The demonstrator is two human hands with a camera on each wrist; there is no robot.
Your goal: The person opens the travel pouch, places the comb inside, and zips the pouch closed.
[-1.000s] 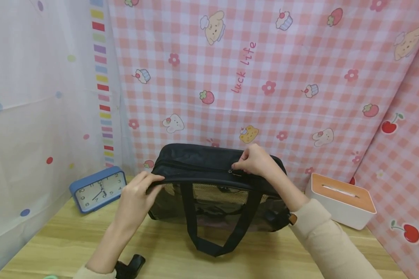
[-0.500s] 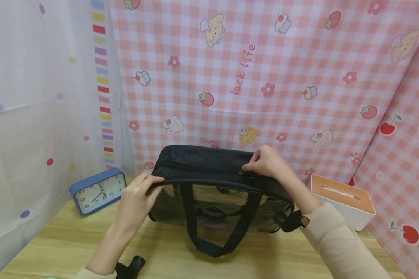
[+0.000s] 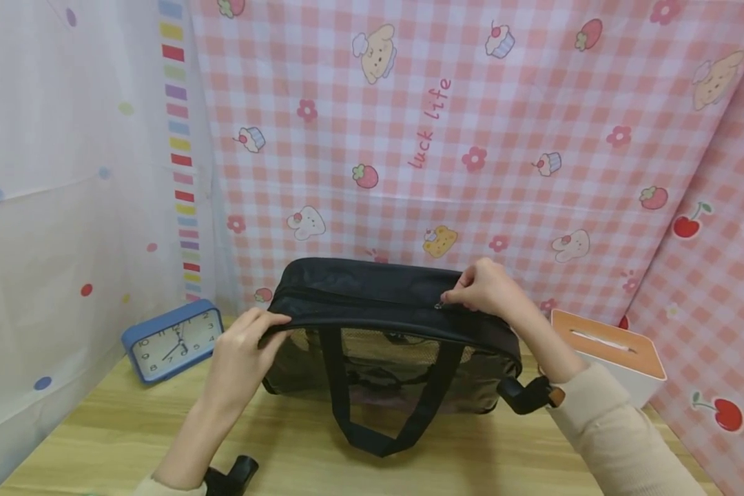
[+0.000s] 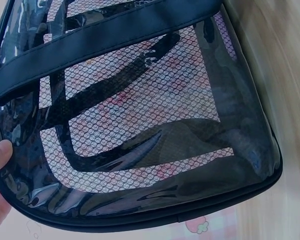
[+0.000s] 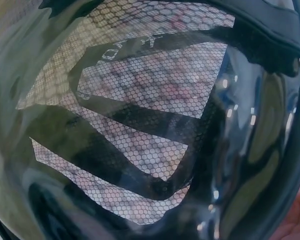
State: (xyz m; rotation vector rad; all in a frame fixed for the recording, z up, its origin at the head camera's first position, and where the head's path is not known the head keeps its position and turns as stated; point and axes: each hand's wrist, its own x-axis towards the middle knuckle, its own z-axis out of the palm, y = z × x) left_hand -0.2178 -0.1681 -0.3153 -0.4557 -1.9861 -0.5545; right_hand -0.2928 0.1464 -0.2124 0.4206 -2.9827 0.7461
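A black bag (image 3: 366, 277) with clear front panel and mesh back stands on the wooden table, its webbing handle (image 3: 381, 441) hanging down in front. My left hand (image 3: 242, 351) grips the upper left edge, thumb in front; in the left wrist view, fingertips (image 4: 0, 154) show on the bag's rim. On the top, right of centre, my right hand (image 3: 488, 291) pinches the small zipper pull (image 3: 439, 306). From there the zipper line runs left; whether its teeth are joined I cannot tell. In the right wrist view the clear panel (image 5: 260, 165) fills most of the frame.
A blue alarm clock (image 3: 173, 341) stands to the left of the bag. At the right is a white tissue box (image 3: 638, 379) with an orange lid. A pink checked cloth (image 3: 372, 138) hangs close behind the bag. Both wrists carry black camera mounts (image 3: 523, 396).
My right hand has slid rightward along the bag's top with the zipper pull. The left hand keeps its grip on the left edge, and the bag has hardly shifted.
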